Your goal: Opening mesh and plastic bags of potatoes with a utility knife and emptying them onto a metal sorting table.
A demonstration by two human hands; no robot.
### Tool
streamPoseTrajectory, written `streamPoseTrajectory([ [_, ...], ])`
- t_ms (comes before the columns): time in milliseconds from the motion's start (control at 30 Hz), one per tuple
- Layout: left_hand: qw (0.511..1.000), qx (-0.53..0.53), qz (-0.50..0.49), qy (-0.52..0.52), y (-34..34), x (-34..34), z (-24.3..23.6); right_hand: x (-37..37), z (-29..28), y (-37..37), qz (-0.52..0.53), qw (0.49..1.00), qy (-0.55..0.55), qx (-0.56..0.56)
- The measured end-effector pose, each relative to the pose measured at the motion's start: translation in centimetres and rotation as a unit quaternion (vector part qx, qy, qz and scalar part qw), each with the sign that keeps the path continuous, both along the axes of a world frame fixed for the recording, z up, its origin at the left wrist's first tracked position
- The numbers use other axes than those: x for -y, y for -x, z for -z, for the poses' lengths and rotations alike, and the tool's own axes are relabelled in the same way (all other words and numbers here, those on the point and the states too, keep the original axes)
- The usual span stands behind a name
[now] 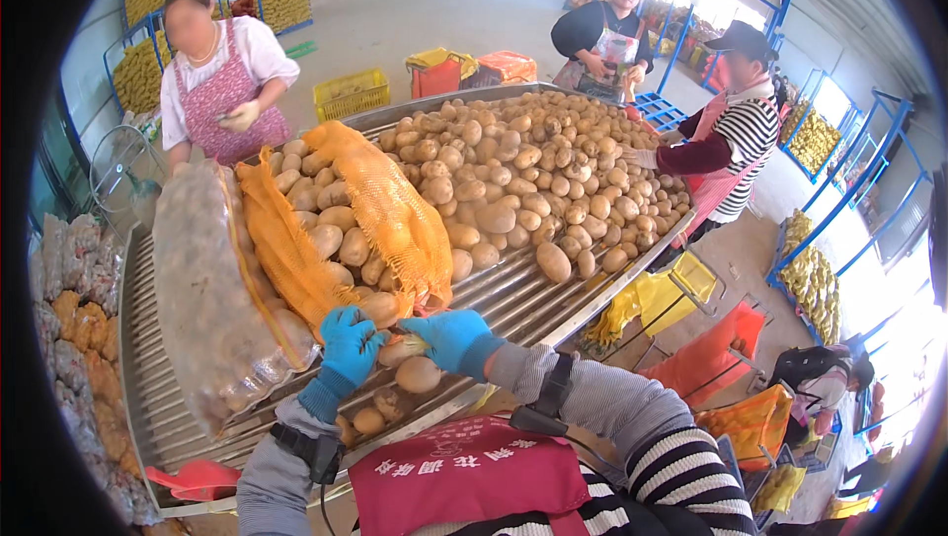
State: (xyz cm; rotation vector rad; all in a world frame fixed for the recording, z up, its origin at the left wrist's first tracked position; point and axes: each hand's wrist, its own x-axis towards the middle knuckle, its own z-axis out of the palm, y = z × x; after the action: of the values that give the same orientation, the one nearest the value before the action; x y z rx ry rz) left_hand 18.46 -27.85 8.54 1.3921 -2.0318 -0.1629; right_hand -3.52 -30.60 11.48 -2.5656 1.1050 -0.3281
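My left hand (351, 338), in a blue glove, has its fingers curled at the lower edge of the open orange mesh bag (281, 249), which is packed with potatoes. My right hand (444, 336), also blue-gloved, grips at that bag's lower corner, just above loose potatoes (418, 375). Left of it lies a pale translucent sack (202, 289) of potatoes. Both bags rest on the slatted metal table (518, 299), whose far part holds a large heap of potatoes (533, 161). A red plastic scoop (197, 480) sits at the near left corner.
Co-workers stand at the left (222, 91), far side (602, 47) and right (726, 141) of the table; another person (820, 388) bends at lower right. Yellow crates (351, 96), bag stands (716, 353), stacked sacks (79, 348) and blue racks (839, 200) surround the table.
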Motion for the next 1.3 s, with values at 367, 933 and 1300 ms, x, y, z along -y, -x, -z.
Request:
streamPoseTrajectory([
  [367, 0.988, 0.133, -0.042, -0.061, -0.1, -2.3, 1.1, -3.2, 3.3, 15.0, 0.178, 0.764, -0.349, 0.512],
  [933, 0.989, 0.075, -0.122, 0.042, 4.7, -2.8, 1.5, -7.4, 6.2, 16.9, 0.230, 0.627, -0.407, 0.623],
  [1300, 0.986, 0.057, -0.157, -0.015, 4.8, -5.4, 0.7, -2.4, 5.4, 0.2, 0.004, 0.961, -0.061, 0.270],
])
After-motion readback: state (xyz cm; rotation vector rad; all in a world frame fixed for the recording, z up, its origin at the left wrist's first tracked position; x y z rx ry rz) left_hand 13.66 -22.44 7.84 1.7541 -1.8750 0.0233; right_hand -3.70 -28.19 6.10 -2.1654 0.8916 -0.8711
